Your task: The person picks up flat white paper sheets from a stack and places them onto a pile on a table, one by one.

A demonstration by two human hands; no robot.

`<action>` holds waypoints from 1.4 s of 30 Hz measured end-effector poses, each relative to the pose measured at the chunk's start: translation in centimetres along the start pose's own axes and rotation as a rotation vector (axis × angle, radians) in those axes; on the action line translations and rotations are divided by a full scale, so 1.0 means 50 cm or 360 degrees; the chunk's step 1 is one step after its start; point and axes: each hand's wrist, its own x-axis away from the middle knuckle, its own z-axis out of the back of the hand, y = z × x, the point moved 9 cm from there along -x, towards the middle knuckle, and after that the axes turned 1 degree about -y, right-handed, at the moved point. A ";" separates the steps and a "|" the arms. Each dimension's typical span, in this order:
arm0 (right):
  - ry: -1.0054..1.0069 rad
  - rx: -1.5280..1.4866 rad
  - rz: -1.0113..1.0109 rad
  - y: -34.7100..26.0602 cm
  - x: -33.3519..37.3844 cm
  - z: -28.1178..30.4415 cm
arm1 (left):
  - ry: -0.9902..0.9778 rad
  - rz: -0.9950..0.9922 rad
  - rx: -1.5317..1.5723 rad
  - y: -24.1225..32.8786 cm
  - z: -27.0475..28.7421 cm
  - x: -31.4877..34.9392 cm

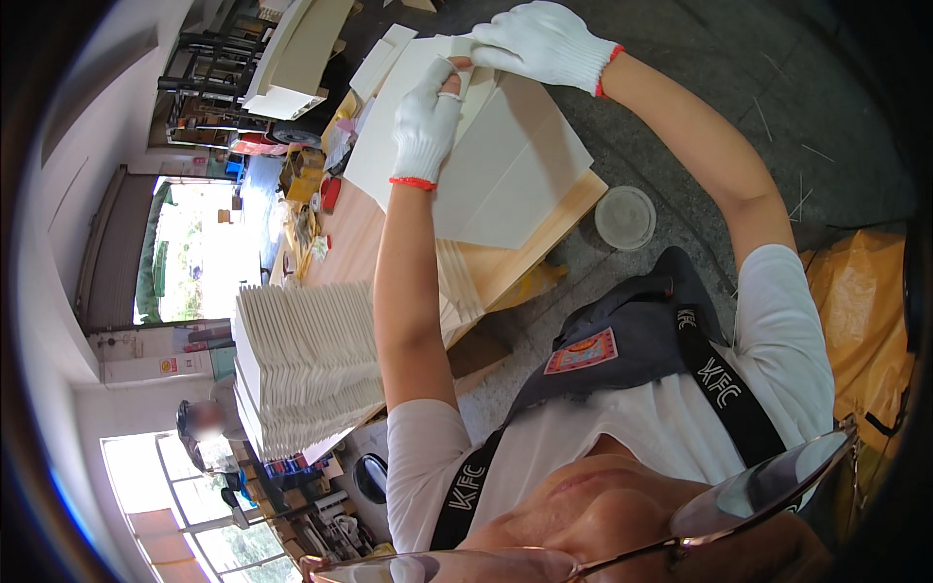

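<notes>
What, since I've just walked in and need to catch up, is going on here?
A person has both gloved hands close together at the far part of some white sheets on a wooden table. The left hand and right hand both touch them, though the exact grip is hard to tell. A tall white stack stands left of the left forearm, and a round tub sits right of the table.

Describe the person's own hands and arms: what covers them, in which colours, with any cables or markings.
The left hand and right hand wear white knit gloves with red cuffs. On the left one, bare tips of some fingers show. The forearms are bare up to short white sleeves. No cables or markings show on them.
</notes>
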 end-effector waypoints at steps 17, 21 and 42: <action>-0.0111 -0.0752 -0.0771 0.030 0.036 -0.051 | -0.0127 0.0085 0.0242 -0.047 -0.022 -0.006; -0.0058 -0.0719 -0.0762 0.040 0.040 -0.057 | -0.0139 0.0126 0.0241 -0.039 -0.022 -0.008; -0.0105 -0.0664 -0.0763 0.038 0.038 -0.053 | 0.0040 -0.0155 -0.0055 0.015 0.006 -0.001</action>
